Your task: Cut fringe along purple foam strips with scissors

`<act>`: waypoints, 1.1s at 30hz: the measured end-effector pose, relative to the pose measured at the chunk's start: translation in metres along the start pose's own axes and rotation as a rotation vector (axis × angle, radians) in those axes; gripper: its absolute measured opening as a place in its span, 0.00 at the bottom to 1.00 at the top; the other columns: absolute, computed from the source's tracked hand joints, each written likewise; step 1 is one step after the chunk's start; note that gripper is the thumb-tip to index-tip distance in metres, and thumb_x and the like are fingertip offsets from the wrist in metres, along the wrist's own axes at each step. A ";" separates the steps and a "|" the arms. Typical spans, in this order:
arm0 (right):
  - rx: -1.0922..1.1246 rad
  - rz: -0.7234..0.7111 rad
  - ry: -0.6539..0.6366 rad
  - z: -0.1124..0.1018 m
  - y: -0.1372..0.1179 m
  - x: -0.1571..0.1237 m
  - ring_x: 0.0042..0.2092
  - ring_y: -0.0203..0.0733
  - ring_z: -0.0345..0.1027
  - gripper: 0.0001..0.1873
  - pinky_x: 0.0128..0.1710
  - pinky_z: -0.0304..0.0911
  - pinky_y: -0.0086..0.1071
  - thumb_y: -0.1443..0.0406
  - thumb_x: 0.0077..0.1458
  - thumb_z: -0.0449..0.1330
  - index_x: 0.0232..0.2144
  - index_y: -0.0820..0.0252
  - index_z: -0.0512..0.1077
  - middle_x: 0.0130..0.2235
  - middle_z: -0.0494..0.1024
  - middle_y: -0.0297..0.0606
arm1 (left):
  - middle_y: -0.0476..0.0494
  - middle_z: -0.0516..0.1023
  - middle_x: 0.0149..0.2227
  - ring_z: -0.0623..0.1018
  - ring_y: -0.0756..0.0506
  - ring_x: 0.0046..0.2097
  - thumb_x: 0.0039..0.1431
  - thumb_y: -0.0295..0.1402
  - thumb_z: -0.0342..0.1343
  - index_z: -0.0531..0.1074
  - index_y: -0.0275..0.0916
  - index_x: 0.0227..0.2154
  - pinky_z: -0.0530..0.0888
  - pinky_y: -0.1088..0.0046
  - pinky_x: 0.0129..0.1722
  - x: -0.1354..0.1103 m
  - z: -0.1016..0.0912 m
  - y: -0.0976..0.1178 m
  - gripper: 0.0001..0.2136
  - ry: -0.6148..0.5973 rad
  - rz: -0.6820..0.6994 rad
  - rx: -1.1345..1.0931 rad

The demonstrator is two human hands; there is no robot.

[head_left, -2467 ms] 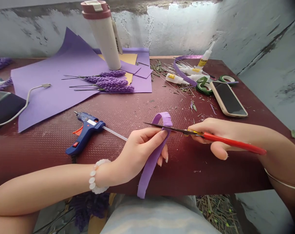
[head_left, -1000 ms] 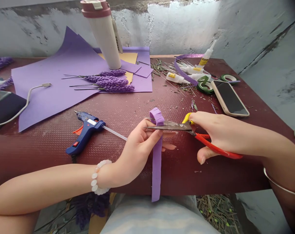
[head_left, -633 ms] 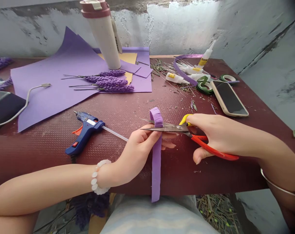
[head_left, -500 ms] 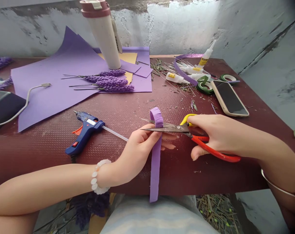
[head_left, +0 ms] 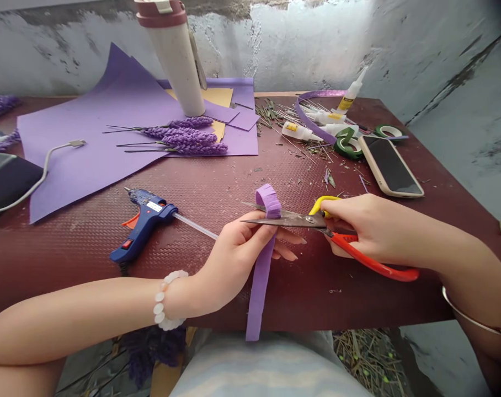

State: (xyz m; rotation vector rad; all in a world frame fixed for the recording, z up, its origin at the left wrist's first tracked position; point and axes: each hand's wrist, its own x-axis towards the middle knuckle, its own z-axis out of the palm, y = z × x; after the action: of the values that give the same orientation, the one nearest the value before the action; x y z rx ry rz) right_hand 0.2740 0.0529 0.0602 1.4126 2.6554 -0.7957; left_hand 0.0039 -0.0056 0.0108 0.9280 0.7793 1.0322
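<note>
Your left hand (head_left: 234,259) pinches the purple paper strip (head_left: 259,292) taut while your right hand (head_left: 370,229) grips the scissors (head_left: 292,220), blades slightly parted around the strip; make small, even snips.
</note>
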 end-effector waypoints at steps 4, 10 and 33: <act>-0.057 -0.071 0.114 0.004 -0.001 -0.003 0.28 0.52 0.77 0.03 0.30 0.63 0.41 0.57 0.59 0.60 0.35 0.45 0.69 0.30 0.82 0.35 | 0.38 0.97 0.43 0.95 0.42 0.38 0.78 0.45 0.76 0.86 0.37 0.42 0.93 0.68 0.45 0.000 -0.001 0.002 0.15 -0.002 0.017 0.057; -0.139 -0.157 0.206 0.008 0.005 -0.007 0.24 0.48 0.72 0.03 0.29 0.62 0.39 0.64 0.61 0.58 0.37 0.46 0.69 0.27 0.77 0.31 | 0.37 0.97 0.42 0.95 0.42 0.37 0.78 0.47 0.75 0.87 0.36 0.41 0.93 0.68 0.44 -0.001 -0.002 -0.001 0.18 -0.005 0.025 0.088; 0.351 0.009 -0.355 -0.010 0.032 0.004 0.31 0.42 0.55 0.32 0.29 0.51 0.39 0.36 0.63 0.75 0.31 0.49 0.67 0.30 0.64 0.27 | 0.34 0.97 0.41 0.87 0.45 0.28 0.74 0.55 0.77 0.79 0.39 0.39 0.84 0.70 0.32 -0.009 0.003 0.007 0.23 -0.047 -0.132 0.004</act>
State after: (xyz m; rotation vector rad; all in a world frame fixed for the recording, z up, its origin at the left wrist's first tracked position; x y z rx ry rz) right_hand 0.2987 0.0746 0.0547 1.1952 2.3171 -1.4168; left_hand 0.0013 -0.0128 0.0196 0.8887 0.7931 0.8913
